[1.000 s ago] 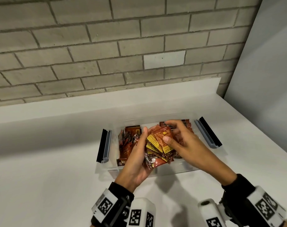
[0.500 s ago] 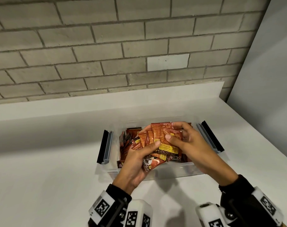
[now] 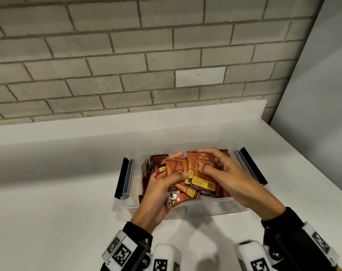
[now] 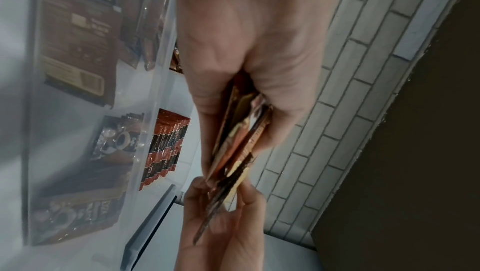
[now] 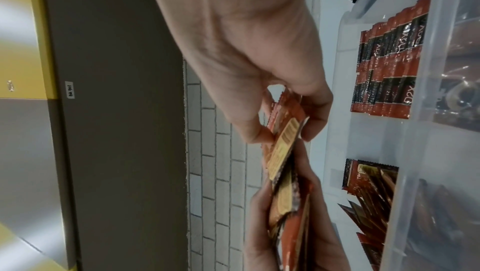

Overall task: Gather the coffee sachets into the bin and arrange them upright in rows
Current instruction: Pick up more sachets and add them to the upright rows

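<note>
Both hands grip one fanned stack of coffee sachets (image 3: 191, 173) above the clear bin (image 3: 185, 211) — left hand (image 3: 158, 194) clasping it, right hand (image 3: 230, 178) pinching its edge; more sachets stand inside.

red-orange and dark brown on white and grey

the coffee sachets (image 3: 193, 173) are red-orange with yellow label panels and dark brown ends; those standing in the bin (image 3: 185, 212) show red and black bands. the bin is clear, its latches (image 3: 125, 178) black over grey. counter (image 3: 58, 202) white, brick wall (image 3: 127, 55) pale grey, wrist bands (image 3: 121, 251) white with black square codes.
</note>
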Available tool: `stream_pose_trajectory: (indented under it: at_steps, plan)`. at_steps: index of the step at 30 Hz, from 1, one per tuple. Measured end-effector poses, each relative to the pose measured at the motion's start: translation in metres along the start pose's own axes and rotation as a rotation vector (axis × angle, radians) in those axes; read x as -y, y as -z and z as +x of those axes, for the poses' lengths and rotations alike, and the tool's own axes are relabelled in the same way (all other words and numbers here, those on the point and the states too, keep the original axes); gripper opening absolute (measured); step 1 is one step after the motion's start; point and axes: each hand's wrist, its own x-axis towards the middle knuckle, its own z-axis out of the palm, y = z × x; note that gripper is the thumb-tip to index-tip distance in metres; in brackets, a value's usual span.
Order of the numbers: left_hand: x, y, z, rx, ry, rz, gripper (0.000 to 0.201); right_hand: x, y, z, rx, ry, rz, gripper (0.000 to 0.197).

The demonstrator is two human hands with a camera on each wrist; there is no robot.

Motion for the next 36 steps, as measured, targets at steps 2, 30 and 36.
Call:
stream_pose_trajectory:
  at_steps: [2, 30, 36]
  plan:
    - [-0.001, 0.001, 0.001, -0.043, -0.011, 0.02, 0.053, -0.001, 0.0, 0.001, -0.029, -0.015, 0.025, 0.029]
    - [0.008, 0.004, -0.001, 0.022, 0.126, 0.046, 0.038, 0.004, 0.024, -0.005, 0.129, -0.065, -0.123, 0.032]
    - [0.008, 0.004, -0.002, 0.038, 0.08, 0.099, 0.044, 0.007, 0.025, -0.004, 0.139, -0.072, -0.057, 0.035]
